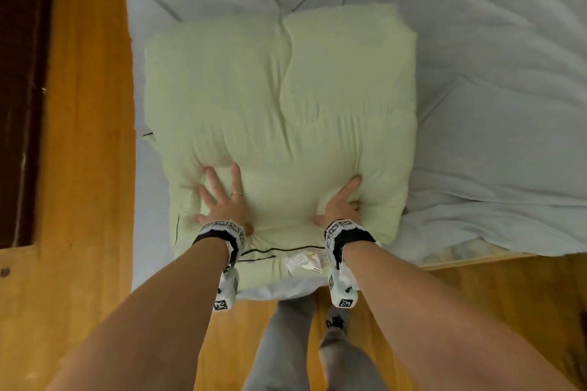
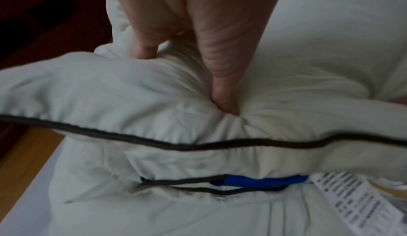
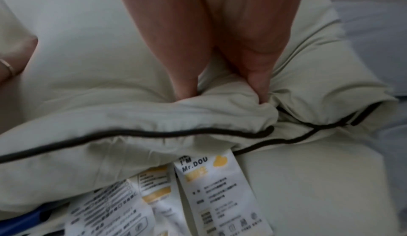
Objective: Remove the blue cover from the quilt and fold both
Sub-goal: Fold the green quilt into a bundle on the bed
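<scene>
A pale green quilt (image 1: 286,98) with dark piping lies folded into a thick square on the bed, on top of rumpled pale blue fabric (image 1: 476,105) that looks like the cover. My left hand (image 1: 222,197) presses flat on the quilt's near left part, fingers spread. In the left wrist view its thumb (image 2: 222,100) digs into the quilt (image 2: 132,91). My right hand (image 1: 341,205) is on the near right part. There its thumb and a finger (image 3: 257,86) pinch a bunched fold of the quilt (image 3: 88,48). White care labels (image 3: 220,196) hang at the near edge.
A wooden floor (image 1: 89,136) runs along the bed's left side and in front of it. Dark wooden furniture (image 1: 22,73) stands at the far left. My legs in grey trousers (image 1: 292,343) are against the bed's near edge. A bright blue strip (image 2: 259,181) shows between the quilt's layers.
</scene>
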